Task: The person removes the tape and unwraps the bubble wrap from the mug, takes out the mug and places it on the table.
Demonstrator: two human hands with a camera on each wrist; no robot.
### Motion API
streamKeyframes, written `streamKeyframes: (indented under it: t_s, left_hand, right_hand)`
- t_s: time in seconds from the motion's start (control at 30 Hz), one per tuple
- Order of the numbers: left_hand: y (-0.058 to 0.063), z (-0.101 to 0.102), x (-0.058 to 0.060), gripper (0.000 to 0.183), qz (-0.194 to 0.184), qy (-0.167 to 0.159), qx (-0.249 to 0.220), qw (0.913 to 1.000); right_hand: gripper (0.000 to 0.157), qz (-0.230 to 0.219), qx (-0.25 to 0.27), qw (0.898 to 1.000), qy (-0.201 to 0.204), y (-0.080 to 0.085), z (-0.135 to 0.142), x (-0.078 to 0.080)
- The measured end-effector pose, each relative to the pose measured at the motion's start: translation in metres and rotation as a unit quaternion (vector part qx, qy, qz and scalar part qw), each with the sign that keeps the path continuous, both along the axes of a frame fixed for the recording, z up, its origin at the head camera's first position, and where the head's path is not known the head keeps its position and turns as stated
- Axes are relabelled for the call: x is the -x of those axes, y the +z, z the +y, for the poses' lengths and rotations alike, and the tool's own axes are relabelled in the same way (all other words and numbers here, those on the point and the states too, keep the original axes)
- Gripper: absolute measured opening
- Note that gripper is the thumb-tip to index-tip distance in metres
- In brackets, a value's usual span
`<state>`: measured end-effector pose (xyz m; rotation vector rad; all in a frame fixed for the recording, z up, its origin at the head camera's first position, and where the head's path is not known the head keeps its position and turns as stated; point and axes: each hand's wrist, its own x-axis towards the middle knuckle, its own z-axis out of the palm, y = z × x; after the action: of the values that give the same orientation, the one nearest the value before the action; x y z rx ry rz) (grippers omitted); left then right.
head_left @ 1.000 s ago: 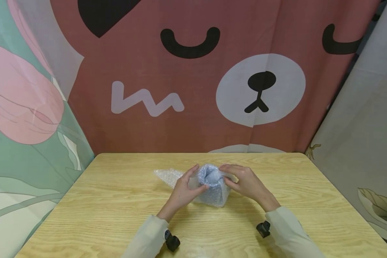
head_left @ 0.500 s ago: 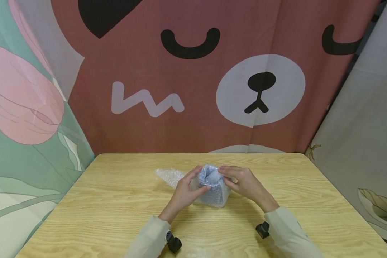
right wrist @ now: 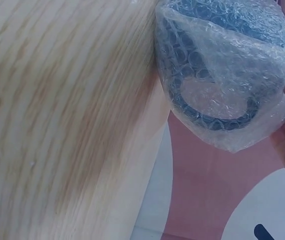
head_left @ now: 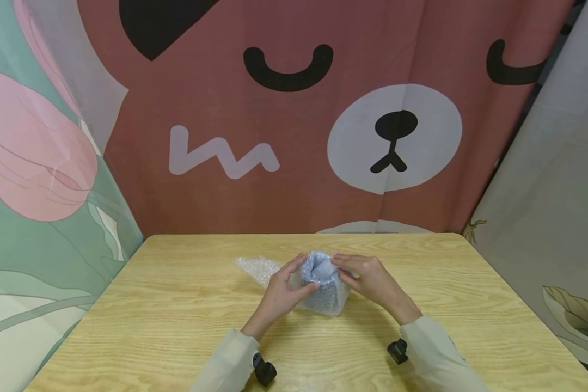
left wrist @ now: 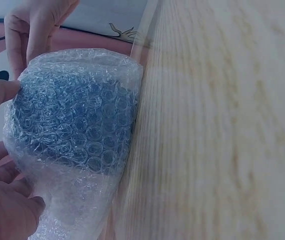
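A blue mug (head_left: 325, 298) stands upright on the table, wrapped in bubble wrap (left wrist: 92, 65). Its handle (right wrist: 217, 122) shows through the plastic in the right wrist view. My left hand (head_left: 278, 294) holds the left side, thumb near the front of the top edge and fingers around behind. At the right of the rim, my right hand (head_left: 372, 275) pinches the top edge of the wrap between thumb and fingers. Folds of wrap are tucked into the mouth, and what lies beneath them is hidden. A loose tail of wrap (head_left: 257, 268) stretches out behind the left hand.
The wood-grain table (head_left: 176, 326) ends at a printed curtain (head_left: 294, 201) along the back. Patterned cloths hang at the left (head_left: 39, 245) and right (head_left: 544, 218). Both wrists carry small black cameras (head_left: 264, 371).
Almost nothing differs. Both hands keep their places at the wrapped mug, with only a very slight shift of the right wrist.
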<state>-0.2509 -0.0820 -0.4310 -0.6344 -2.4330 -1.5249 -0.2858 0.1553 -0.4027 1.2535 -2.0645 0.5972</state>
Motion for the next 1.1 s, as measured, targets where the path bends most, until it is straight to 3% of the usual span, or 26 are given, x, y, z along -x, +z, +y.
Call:
streamKeyframes:
  t_s: [0.53,0.87,1.1]
  left_hand:
    - [0.009,0.003,-0.005,0.069,-0.021,0.016,0.003,0.9996]
    - [0.007,0.003,-0.004,0.069,-0.030,0.018,-0.005,0.9994]
    - [0.008,0.003,-0.003,0.069,-0.038,0.016,-0.012,0.9991]
  right_hand:
    - [0.033,0.046,0.041,0.998,-0.008,-0.007,-0.004,0.001]
    - [0.028,0.008,0.093,0.996,-0.009,-0.011,-0.005,0.002]
    - [0.022,-0.047,0.126,0.991,-0.022,-0.013,-0.005,0.002]
